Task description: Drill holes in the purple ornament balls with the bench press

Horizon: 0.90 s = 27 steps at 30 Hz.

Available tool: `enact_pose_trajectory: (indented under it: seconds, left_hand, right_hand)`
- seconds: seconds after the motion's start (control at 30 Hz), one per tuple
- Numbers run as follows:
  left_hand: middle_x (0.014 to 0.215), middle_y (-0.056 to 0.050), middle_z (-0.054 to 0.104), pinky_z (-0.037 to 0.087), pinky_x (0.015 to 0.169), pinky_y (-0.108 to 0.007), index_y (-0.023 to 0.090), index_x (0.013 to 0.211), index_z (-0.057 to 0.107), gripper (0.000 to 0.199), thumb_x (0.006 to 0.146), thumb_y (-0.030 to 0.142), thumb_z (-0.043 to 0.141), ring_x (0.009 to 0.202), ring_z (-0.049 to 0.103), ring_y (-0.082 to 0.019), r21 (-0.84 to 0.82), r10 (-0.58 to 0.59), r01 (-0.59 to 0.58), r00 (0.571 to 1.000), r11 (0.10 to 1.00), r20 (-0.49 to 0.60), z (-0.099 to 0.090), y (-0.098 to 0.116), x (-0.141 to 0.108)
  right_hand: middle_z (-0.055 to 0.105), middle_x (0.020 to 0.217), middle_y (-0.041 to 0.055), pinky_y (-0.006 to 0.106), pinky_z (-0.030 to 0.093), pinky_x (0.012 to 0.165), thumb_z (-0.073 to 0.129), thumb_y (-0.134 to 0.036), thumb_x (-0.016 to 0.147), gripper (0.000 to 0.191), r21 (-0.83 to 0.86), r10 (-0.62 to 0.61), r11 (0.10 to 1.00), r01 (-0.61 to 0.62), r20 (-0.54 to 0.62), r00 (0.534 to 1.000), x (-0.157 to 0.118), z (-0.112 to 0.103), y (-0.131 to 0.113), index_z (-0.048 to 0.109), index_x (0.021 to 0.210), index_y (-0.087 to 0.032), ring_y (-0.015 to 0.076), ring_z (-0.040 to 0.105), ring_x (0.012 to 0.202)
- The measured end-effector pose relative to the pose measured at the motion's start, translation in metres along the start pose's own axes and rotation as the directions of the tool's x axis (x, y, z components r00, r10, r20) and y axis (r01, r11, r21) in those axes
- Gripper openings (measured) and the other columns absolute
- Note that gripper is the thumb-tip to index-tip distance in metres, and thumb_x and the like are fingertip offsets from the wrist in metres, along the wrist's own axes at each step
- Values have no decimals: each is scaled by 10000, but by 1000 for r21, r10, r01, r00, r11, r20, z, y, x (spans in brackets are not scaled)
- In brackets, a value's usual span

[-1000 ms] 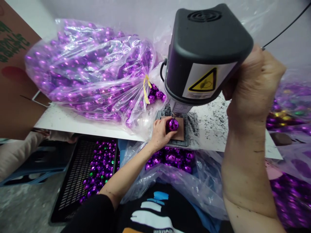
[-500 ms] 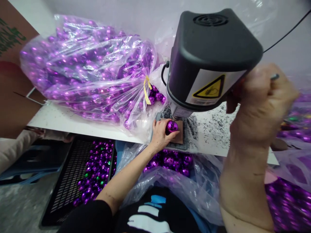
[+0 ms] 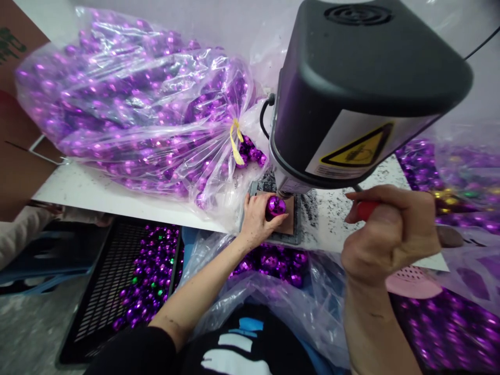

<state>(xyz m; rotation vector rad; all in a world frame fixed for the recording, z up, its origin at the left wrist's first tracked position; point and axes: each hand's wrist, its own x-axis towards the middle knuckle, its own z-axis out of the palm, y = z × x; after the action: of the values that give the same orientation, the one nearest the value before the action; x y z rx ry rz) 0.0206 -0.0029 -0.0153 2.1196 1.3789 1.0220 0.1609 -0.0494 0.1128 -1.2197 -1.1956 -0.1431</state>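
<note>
My left hand [image 3: 258, 217] grips a shiny purple ball [image 3: 276, 206] between thumb and fingers, over a brown square pad [image 3: 288, 223] on the grey base of a black drill-like machine [image 3: 351, 78]. The machine's lower tip is just above the ball; whether they touch is hard to tell. On the right, my right hand [image 3: 390, 229] is wrapped round the red handle [image 3: 366, 210] of a metal lever at the machine's side. A yellow warning label faces me.
A large tied plastic bag [image 3: 136, 109] of purple balls lies at the left. Below it stands a black crate [image 3: 94, 291] with small balls. An open bag [image 3: 304, 302] of purple balls is at my lap. A pink perforated item [image 3: 414, 282] sits right. Another person's sleeve [image 3: 23, 234] shows far left.
My right hand has moved down with the lever, bringing the red handle into view. My left hand still holds the ball on the pad. The view has shifted slightly.
</note>
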Motion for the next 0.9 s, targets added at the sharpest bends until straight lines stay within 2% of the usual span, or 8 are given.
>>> enact_pose_trajectory:
  seconds: [0.1, 0.2, 0.4, 0.67, 0.9]
  left_hand:
    - [1100, -71, 679, 279, 1162, -509, 214, 1176, 580, 457, 816, 421, 768, 1075, 585, -262, 6, -3, 3, 1000, 1000, 2, 0, 0, 0]
    - [1082, -67, 676, 289, 1156, -503, 214, 1162, 584, 451, 811, 426, 771, 1063, 584, -261, 8, 2, -2, 1000, 1000, 0, 0, 0, 0]
    - [1062, -72, 674, 311, 1137, -501, 199, 1155, 584, 463, 806, 433, 778, 1051, 590, -263, 8, 17, -17, 1000, 1000, -17, 1, 0, 0]
    - [1084, -85, 671, 354, 1098, -485, 206, 1183, 573, 492, 820, 487, 750, 1080, 593, -281, 5, 3, -3, 1000, 1000, 0, 2, -2, -1]
    - [1098, -91, 670, 390, 1054, -459, 199, 1181, 576, 497, 815, 482, 758, 1079, 583, -281, -7, 14, -14, 1000, 1000, -4, 2, -2, -1]
  right_hand:
    - [468, 605, -9, 264, 317, 550, 464, -224, 848, 197, 83, -56, 995, 56, -1, 998, -5, 1, 8, 657, 884, -208, 77, 464, 573]
    - [454, 598, -6, 264, 334, 561, 461, -217, 860, 227, 111, -59, 992, 59, -5, 998, -9, 3, 14, 682, 913, -225, 81, 472, 592]
    - [539, 653, -15, 268, 370, 562, 429, -228, 864, 205, 152, -84, 983, 101, -112, 990, -17, 14, 24, 632, 866, -200, 66, 471, 546]
    - [433, 580, -22, 270, 349, 535, 362, -198, 857, 235, 190, -30, 980, 57, -140, 990, -24, 20, 22, 593, 904, -199, 81, 447, 524]
    - [434, 598, -25, 319, 447, 595, 332, -209, 847, 234, 207, -24, 977, 56, -153, 988, -28, 22, 29, 550, 933, -225, 110, 506, 562]
